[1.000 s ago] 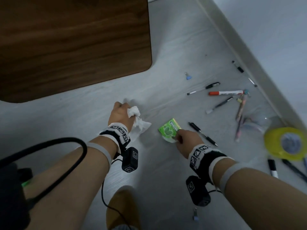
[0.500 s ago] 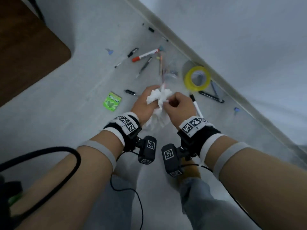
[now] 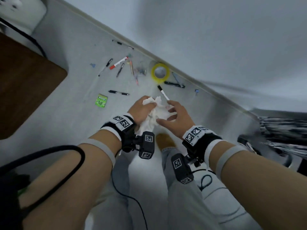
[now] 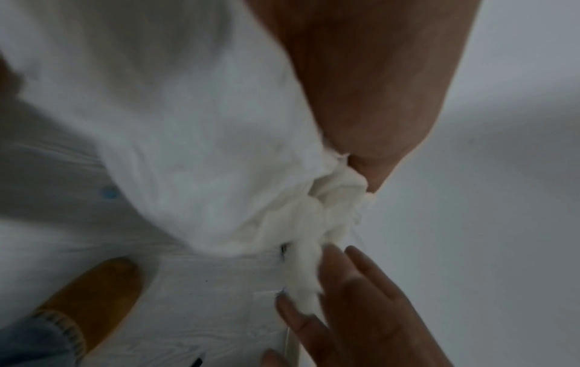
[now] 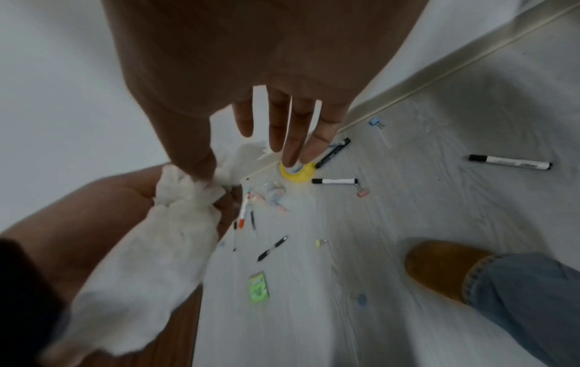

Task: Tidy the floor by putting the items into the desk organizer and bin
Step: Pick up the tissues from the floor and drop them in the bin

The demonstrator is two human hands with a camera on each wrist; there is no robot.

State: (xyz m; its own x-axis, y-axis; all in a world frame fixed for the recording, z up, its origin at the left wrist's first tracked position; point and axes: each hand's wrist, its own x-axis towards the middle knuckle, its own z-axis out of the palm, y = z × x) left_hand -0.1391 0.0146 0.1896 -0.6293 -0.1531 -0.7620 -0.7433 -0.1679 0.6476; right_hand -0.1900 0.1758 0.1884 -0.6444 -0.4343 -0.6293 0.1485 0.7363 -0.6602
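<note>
My left hand [image 3: 141, 109] grips a crumpled white tissue [image 3: 158, 113] above the floor; in the left wrist view the tissue [image 4: 204, 124] fills the frame under the palm. My right hand [image 3: 173, 114] is beside it with fingers straight and spread, and its thumb touches the tissue [image 5: 188, 193] in the right wrist view. On the floor lie a green packet [image 3: 101, 100], a yellow tape roll [image 3: 160, 73], a red-capped marker [image 3: 118, 63], a white marker [image 3: 163, 92], several pens and binder clips.
A dark wooden desk top [image 3: 25, 88] is at the left. The wall's skirting [image 3: 191, 77] runs diagonally behind the scattered items. My brown shoe [image 3: 166, 141] and jeans are below the hands. A black cable [image 3: 49, 160] loops over my left forearm.
My right hand left the green packet, came over to pinch the tissue, and now has its fingers spread. Both hands rose from the floor with the tissue.
</note>
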